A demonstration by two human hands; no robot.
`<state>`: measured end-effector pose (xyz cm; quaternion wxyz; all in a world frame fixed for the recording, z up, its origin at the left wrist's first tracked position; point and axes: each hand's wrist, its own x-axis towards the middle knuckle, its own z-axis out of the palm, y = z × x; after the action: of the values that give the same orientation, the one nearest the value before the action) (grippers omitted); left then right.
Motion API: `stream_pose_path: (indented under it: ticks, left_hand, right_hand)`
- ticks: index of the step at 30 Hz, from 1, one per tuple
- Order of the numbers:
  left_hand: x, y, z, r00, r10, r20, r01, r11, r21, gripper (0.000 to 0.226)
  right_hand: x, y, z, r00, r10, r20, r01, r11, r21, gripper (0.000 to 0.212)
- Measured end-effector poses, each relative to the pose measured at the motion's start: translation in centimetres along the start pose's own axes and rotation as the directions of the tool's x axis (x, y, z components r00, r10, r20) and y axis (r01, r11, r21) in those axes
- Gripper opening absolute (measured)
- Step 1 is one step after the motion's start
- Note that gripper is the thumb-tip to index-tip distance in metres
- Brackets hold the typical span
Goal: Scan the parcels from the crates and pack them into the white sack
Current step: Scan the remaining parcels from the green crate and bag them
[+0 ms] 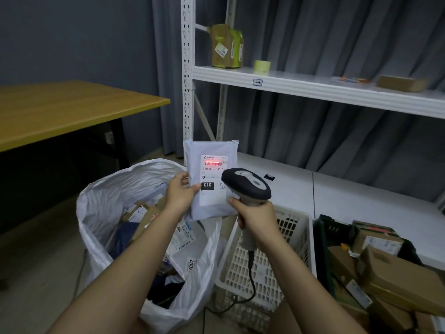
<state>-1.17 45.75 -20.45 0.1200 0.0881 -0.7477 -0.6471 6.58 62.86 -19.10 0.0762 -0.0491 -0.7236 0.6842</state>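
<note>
Scan step — left hand [180, 195] pinches parcel [212, 179] upright, right hand [256, 216] grips scanner [245, 186], red beam on barcode. Next, prob.: drop parcel into sack [101, 203] below-left.

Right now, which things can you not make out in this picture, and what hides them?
- Small print on the parcel's label, head view: too small and blurred; the scanner covers its right edge.
- Bottom of the white sack: hidden by the left forearm and the parcels inside.
- Dark crate on the right: cut off by the frame edge.
- Right hand fingers: hidden behind the scanner's handle.
</note>
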Motion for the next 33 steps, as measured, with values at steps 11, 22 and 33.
stream_pose_path:
  ticks: [11, 22, 33]
  left_hand:
    - [0.8, -1.1, -1.1, 1.0, 0.015, -0.019, -0.015, 1.0, 0.005, 0.041]
    - [3.1, -4.6, -10.4, 0.911, 0.224, -0.345, -0.145, 0.96, 0.24, 0.038]
    - [5.3, -11.3, -13.7, 0.997, 0.082, 0.003, -0.038, 0.425, 0.904, 0.05]
  right_hand:
    - [0.0, 0.3, 1.0, 0.999, 0.018, 0.026, -0.019, 1.0, 0.015, 0.024]
    - [3.1, 3.4, 2.6, 0.983, 0.159, -0.09, -0.152, 0.985, 0.083, 0.018]
    - [6.5, 7.3, 7.3, 0.954, 0.294, -0.052, -0.283, 0.946, 0.161, 0.011]
